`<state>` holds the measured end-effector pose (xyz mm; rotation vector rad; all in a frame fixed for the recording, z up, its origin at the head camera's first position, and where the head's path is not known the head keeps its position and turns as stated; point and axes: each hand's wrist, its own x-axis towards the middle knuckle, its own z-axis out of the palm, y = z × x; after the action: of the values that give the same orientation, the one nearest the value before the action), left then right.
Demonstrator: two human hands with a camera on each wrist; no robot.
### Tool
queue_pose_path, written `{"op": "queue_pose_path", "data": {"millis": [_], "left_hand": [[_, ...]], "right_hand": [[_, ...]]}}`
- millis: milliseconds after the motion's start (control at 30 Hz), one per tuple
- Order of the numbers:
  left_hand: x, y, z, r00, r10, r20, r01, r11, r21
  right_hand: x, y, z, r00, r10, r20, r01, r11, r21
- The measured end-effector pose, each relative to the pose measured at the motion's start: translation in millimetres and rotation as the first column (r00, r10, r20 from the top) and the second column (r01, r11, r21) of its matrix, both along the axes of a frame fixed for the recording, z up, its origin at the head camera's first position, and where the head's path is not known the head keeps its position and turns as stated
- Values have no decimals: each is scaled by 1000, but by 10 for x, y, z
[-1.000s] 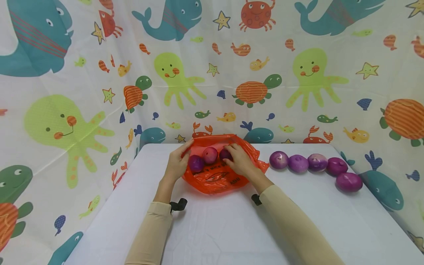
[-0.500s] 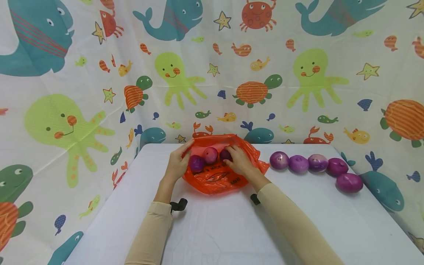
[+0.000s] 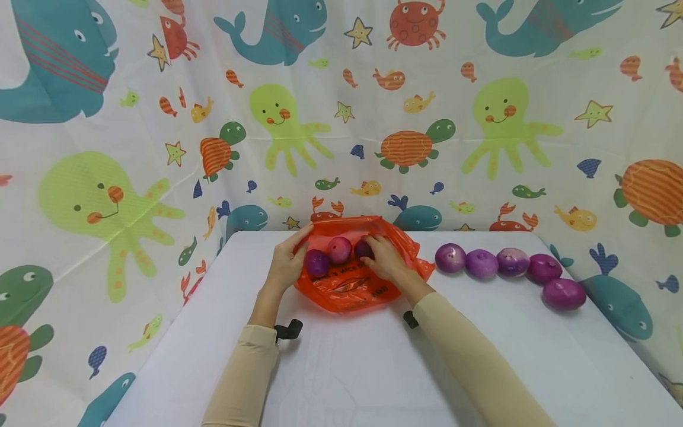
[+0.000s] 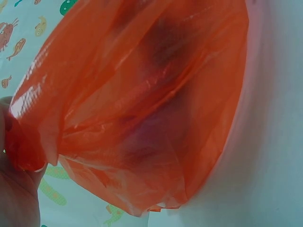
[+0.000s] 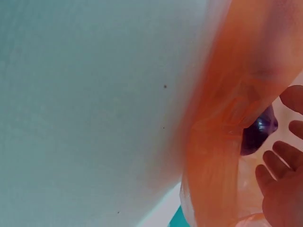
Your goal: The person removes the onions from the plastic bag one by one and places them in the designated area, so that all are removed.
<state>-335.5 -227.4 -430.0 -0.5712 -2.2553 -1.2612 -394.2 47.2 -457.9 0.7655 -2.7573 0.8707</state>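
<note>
On the white counter [image 3: 347,367], pinching the rim of the red plastic bag [image 3: 338,301] with the fingers of the left hand [image 3: 284,265]; inside its mouth with the right hand [image 3: 385,258], fingers around a dark purple fruit [image 3: 361,249], though cannot tell if gripping. Could collapse the opening or tip out the load by letting that rim slip. Thin, creased, see-through; also holding a glossy purple fruit [image 3: 317,263] and a pinker one [image 3: 339,249]. Lined up rightward, five smooth purple fruits [image 3: 482,264], some mottled; behind, a sea-animal curtain [image 3: 453,95].

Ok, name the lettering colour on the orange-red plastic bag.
The lettering is black, clearest in the head view.
</note>
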Motion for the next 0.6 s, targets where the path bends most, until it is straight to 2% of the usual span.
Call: {"op": "queue_pose_path", "data": {"millis": [267,600], "left_hand": [[3,7,-4,1000,7,11,-6,1000,-9],[0,21,-4,1000,4,18,-3,1000,-8]], "right_hand": [[-56,26,2,999,8,38,-8,1000,14],[-38,44,-24,999,29,29,-31,998,63]]}}
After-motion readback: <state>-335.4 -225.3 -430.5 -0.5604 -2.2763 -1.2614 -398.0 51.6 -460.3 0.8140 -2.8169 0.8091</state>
